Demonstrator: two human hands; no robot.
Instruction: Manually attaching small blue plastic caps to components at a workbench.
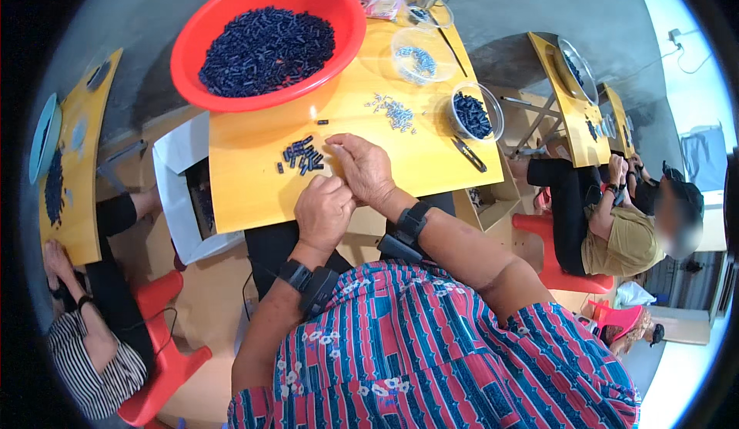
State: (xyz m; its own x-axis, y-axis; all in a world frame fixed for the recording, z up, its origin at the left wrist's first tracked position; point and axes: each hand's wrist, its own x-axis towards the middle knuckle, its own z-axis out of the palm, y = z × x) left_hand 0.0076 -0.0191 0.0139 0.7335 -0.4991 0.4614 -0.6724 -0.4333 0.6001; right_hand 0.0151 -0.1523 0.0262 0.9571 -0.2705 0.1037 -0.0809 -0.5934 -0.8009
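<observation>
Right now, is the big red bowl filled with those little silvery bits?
No, the red bowl holds a heap of small dark pieces, while silvery bits lie in a pile on the yellow table.

Looks like a small workshop: seated people (625,236) at separate yellow surfaces (250,194), a red basin (183,55) heaped with small dark parts (265,51), grey walls (531,1)

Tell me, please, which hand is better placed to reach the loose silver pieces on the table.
Probably the right hand: it lies nearer the silver pieces, while the left hand sits farther back. Whether either holds anything is unclear.
</observation>
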